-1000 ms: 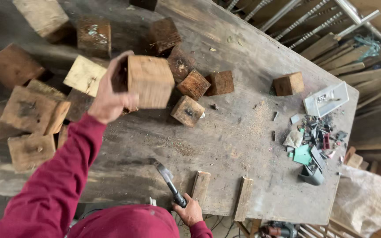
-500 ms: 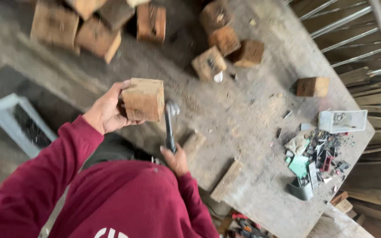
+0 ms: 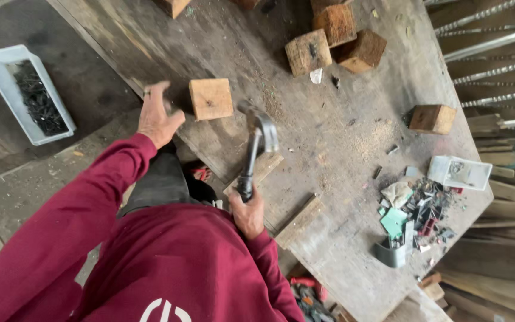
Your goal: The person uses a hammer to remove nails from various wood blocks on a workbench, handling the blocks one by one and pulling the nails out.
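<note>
Weathered grey timber workbench [image 3: 353, 197] is being used; at upper centre of the frame a pale square wooden block [image 3: 210, 99] is lying, judged heavy, stiff, best gripped by opposite sides. A dark-handled steel hammer [image 3: 256, 149] is being clenched by the right hand [image 3: 247, 211]; the left hand [image 3: 157, 114] is being held open, empty.

A wooden block [image 3: 211, 99] sits on the worktop [image 3: 341, 137] near its left edge. The left hand [image 3: 158, 116] hovers just left of the block, apart from it. The right hand [image 3: 247, 211] holds a hammer [image 3: 256, 149] just right of the block. Three more blocks [image 3: 335, 39] cluster farther back. A lone block [image 3: 431, 118] lies to the right, with a scrap pile [image 3: 415, 209] nearer. A tray of nails [image 3: 28, 95] rests on the floor, left.
</note>
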